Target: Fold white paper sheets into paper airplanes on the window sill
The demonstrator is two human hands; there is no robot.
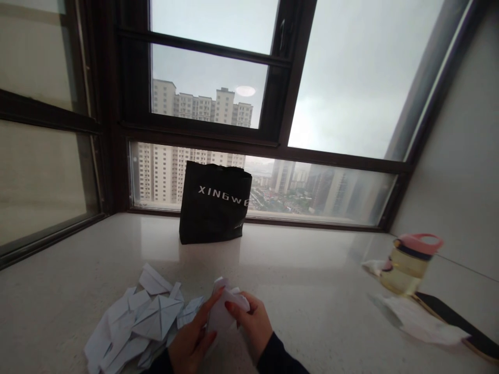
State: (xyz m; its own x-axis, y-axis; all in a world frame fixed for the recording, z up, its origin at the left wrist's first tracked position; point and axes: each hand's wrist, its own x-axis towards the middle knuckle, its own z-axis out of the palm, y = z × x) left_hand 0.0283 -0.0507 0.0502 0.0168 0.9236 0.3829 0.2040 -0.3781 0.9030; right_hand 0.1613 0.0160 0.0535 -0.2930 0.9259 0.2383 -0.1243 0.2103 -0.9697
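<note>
Between my two hands is a folded piece of white paper (221,316), held just above the pale counter (312,291). My left hand (193,337) grips its left side, with the thumb low on the sheet. On the upper right edge, my right hand (251,317) pinches the paper between thumb and fingers. A pile of folded white papers (152,317) lies on the counter to the left, close by my left hand. Some of them have creased, pointed shapes. The exact form of the held paper is hard to make out.
A black bag (214,208) with white lettering stands by the window. At the right are a yellowish bottle (407,265) with a pink lid, a crumpled white tissue or wrapper (424,322) and a dark flat phone-like object (463,324). Window frames border the counter.
</note>
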